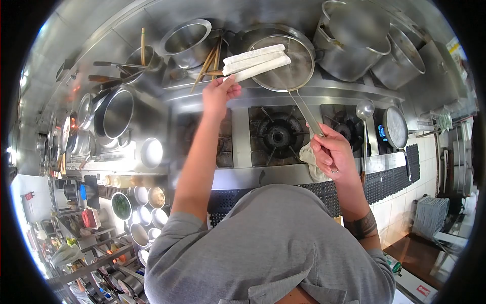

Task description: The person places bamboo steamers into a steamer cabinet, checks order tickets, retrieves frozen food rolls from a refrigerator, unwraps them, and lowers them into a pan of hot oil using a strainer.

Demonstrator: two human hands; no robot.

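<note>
Several long white rolls (258,62) lie side by side, their near ends pinched in my left hand (220,95) at the upper middle. Their far ends reach over the round mesh of a strainer (298,71), above a dark wok (253,39) at the back of the stove. My right hand (331,152) is closed around the strainer's metal handle. A pale cloth (313,163) hangs just left of that hand, partly behind it.
Burners (278,134) line the stove below the strainer. At right, a pan (395,127) sits by a blue flame, with a ladle (365,109) beside it. Large pots (338,60) stand at the back right. Another pot (188,43) and wooden chopsticks (205,66) are at the back left.
</note>
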